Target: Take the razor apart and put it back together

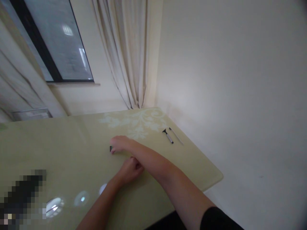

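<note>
My right hand (120, 143) reaches leftward across the table, its fingers closed around a small dark object with a hint of green (110, 149). Only an edge of that object shows past the fingers, so its kind is unclear. Just below the right forearm, my left hand (131, 169) is curled into a fist above the tabletop. Whether it holds anything is hidden. To the right of both hands lie a grey and black razor (169, 137) and a thin, pale toothbrush-like stick with a dark head (176, 136).
The glossy yellow-green table (199, 163) has a white floral pattern near its far corner and reflects lights. A white wall (230, 95) runs along its right edge. Behind it are curtains (131, 48) and a dark-framed window (59, 38). A pixelated dark shape (21, 195) is at lower left.
</note>
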{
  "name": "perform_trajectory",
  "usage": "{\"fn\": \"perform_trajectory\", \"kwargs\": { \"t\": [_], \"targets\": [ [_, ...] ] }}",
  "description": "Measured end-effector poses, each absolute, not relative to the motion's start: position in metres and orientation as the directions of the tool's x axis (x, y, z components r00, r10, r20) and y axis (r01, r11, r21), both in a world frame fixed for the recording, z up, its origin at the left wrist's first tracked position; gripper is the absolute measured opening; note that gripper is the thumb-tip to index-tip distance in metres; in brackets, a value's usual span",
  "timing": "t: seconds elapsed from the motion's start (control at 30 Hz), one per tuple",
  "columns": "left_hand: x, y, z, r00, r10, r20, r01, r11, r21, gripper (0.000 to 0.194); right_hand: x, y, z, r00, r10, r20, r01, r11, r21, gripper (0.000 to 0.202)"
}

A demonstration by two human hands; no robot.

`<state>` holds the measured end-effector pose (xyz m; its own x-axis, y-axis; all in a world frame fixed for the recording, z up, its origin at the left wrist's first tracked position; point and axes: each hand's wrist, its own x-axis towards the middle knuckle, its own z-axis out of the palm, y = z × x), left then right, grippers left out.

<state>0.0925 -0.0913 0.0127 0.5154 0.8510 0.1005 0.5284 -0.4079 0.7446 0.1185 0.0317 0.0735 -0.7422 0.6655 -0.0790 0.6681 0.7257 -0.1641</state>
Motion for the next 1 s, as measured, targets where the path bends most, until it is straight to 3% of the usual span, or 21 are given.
{"fn": "perform_trajectory", "kwargs": {
  "t": [0.1, 0.23, 0.3, 0.37, 0.43, 0.53, 0.73, 0.87, 1.0],
  "targets": [
    [0.092, -0.093, 0.019, 0.529, 0.841, 0.117, 0.557, -0.448, 0.699, 0.026, 0.179, 0.025, 0.077, -0.579, 0.802, 0.144, 0.763, 0.596, -0.250, 0.034],
    [0.106, -0.083, 0.031, 0.549, 0.815, 0.182, 0.575, -0.527, 0.625, 0.021, 0.306, 0.011, 0.077, -0.272, 0.923, 0.273, 0.898, 0.346, -0.272, 0.024],
    [0.127, -0.069, 0.036, 0.575, 0.785, 0.229, 0.624, -0.602, 0.497, 0.026, 0.364, 0.004, 0.073, -0.086, 0.944, 0.320, 0.937, 0.185, -0.295, 0.028],
    [0.156, -0.050, 0.041, 0.640, 0.725, 0.254, 0.664, -0.689, 0.292, 0.034, 0.406, -0.003, 0.067, 0.224, 0.900, 0.374, 0.913, -0.059, -0.403, 0.024],
    [0.190, -0.028, 0.044, 0.690, 0.678, 0.252, 0.639, -0.735, 0.227, 0.040, 0.430, -0.007, 0.059, 0.388, 0.858, 0.337, 0.866, -0.214, -0.453, 0.023],
    [0.235, 0.001, 0.047, 0.766, 0.603, 0.224, 0.586, -0.798, 0.143, 0.044, 0.439, -0.009, 0.050, 0.455, 0.852, 0.258, 0.840, -0.314, -0.443, 0.022],
    [0.271, 0.019, 0.043, 0.869, 0.479, 0.120, 0.480, -0.877, 0.025, 0.024, 0.434, -0.007, 0.041, 0.453, 0.879, 0.148, 0.835, -0.360, -0.416, 0.023],
    [0.260, 0.017, 0.042, 0.870, 0.475, 0.129, 0.476, -0.879, 0.025, 0.038, 0.434, -0.006, 0.037, 0.446, 0.885, 0.133, 0.835, -0.358, -0.418, 0.018],
    [0.202, 0.017, 0.051, 0.783, 0.579, 0.228, 0.573, -0.814, 0.097, 0.024, 0.434, -0.006, 0.035, 0.446, 0.884, 0.142, 0.837, -0.355, -0.416, 0.017]
  ]
}}
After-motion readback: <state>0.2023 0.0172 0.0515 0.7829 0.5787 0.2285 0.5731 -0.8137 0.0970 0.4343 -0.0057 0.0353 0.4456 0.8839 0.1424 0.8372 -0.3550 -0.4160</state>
